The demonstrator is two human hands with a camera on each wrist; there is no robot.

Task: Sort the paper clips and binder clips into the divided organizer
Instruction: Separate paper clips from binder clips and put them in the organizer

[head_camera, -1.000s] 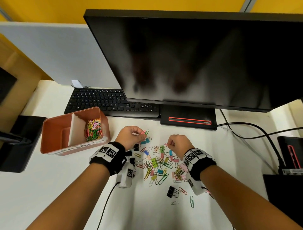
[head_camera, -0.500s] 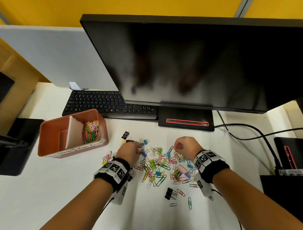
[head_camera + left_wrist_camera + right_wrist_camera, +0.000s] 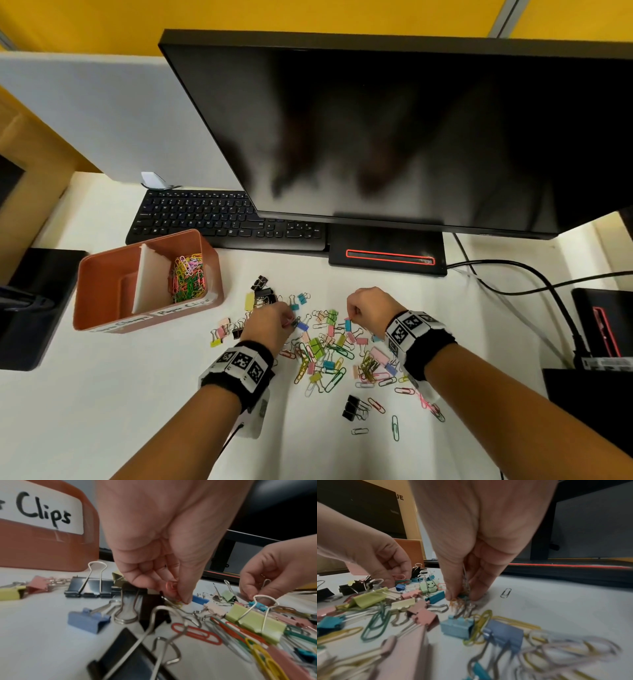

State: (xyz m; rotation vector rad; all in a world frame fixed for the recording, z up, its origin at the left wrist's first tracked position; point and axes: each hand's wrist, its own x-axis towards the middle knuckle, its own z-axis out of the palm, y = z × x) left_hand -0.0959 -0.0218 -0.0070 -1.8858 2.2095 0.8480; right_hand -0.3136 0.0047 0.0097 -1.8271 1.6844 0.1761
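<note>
A terracotta divided organizer (image 3: 102, 260) stands at the left; its right compartment holds several coloured paper clips (image 3: 188, 277) behind a "Clips" label (image 3: 42, 511). A mixed pile of paper clips and binder clips (image 3: 329, 353) lies on the white desk. My left hand (image 3: 291, 322) is at the pile's left side and pinches a pink paper clip (image 3: 172, 588), fingertips down on the desk. My right hand (image 3: 352, 313) is at the pile's far edge and pinches a small bunch of paper clips (image 3: 465, 586). Black binder clips (image 3: 263, 291) lie just beyond my left hand.
A black keyboard (image 3: 219, 219) and a large monitor (image 3: 411, 137) on its base (image 3: 387, 253) stand behind the pile. Cables (image 3: 513, 274) run to the right toward a black device (image 3: 603, 325). Another black device (image 3: 37, 301) sits left of the organizer.
My left hand has dropped from above the pile's far-left corner onto its left side. The right hand has stayed at the pile's far edge, still closed.
</note>
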